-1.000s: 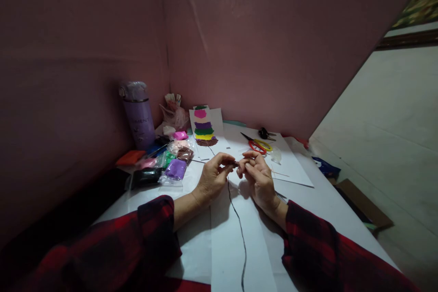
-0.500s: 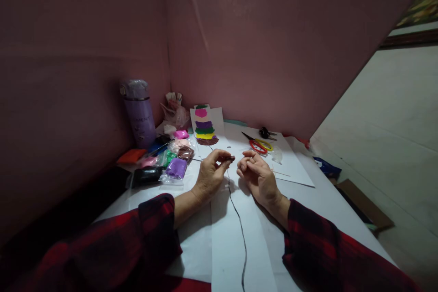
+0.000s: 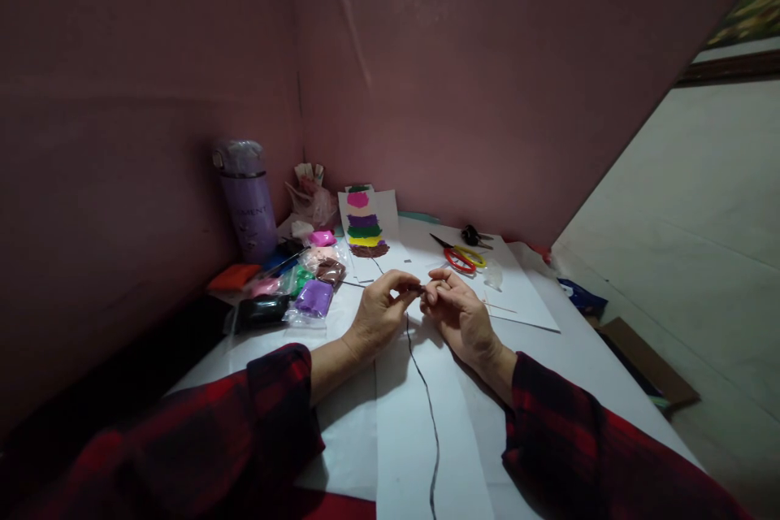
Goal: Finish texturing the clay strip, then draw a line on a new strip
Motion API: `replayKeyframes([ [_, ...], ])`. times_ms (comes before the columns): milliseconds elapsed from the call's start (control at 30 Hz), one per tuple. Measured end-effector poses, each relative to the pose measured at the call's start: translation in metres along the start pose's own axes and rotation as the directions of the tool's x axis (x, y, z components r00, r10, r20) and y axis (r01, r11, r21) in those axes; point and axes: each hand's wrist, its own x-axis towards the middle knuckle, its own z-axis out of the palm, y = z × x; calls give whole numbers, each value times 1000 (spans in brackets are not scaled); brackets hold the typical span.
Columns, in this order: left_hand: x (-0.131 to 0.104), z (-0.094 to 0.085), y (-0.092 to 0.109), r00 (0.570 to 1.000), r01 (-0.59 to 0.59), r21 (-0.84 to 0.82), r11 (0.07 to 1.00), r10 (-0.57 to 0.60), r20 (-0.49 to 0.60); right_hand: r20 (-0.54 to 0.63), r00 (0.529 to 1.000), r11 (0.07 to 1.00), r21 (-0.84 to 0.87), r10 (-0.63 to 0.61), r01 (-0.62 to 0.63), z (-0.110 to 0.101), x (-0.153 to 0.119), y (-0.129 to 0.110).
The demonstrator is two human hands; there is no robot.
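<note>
Between the fingertips of my left hand (image 3: 379, 315) is a small dark brown lump of modelling clay (image 3: 421, 289). The thumb and finger of my right hand (image 3: 461, 315) are closed at its other end, partly covering it. Both hands are above a white paper strip (image 3: 399, 439), which has a wavy dark line (image 3: 431, 414) running down it toward me. Behind the hands stands a white card with bands of coloured clay (image 3: 364, 221), brown lowest and pink near the top.
Several clay packets (image 3: 314, 298) lie to the left, near a purple bottle (image 3: 249, 207). Scissors (image 3: 461, 258) with red and yellow handles lie at the right back, beside keys (image 3: 472, 236) and a clear plastic piece (image 3: 493, 276). A pink wall (image 3: 426, 97) rises behind the table.
My hands have come together. The right fingertips, apart from the clay before, now meet it, and the left hand has shifted slightly right with the lump.
</note>
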Motion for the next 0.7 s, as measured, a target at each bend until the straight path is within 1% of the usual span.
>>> replayKeyframes([
  [100,1,1,-3,995,83,-82,993,-87,-44,-4,1000,999,34,10,-10,0,1,0],
  [133,1,1,-3,994,96,-110,989,-101,-40,-4,1000,999,43,16,-16,-1,1,0],
  [200,1,0,-3,995,88,-137,987,-93,-27,1,1000,998,55,27,-27,-1,2,1],
  [267,0,-1,-2,996,83,-128,988,-84,-3,10,999,997,63,33,-34,-1,2,1],
  [333,1,-2,-1,994,111,-98,989,-110,20,21,999,996,73,42,-43,-1,1,0],
  [400,1,-2,-2,990,140,-62,988,-139,28,29,998,995,80,54,-56,0,0,0],
  [500,1,-1,-4,988,153,-27,988,-153,28,35,997,995,69,75,-77,1,-1,-1],
  [600,1,0,-5,981,193,-49,980,-191,45,52,994,994,35,99,-101,1,-2,-2],
  [700,1,1,-2,971,237,-106,966,-232,57,66,990,992,9,127,-128,1,-3,-3],
])
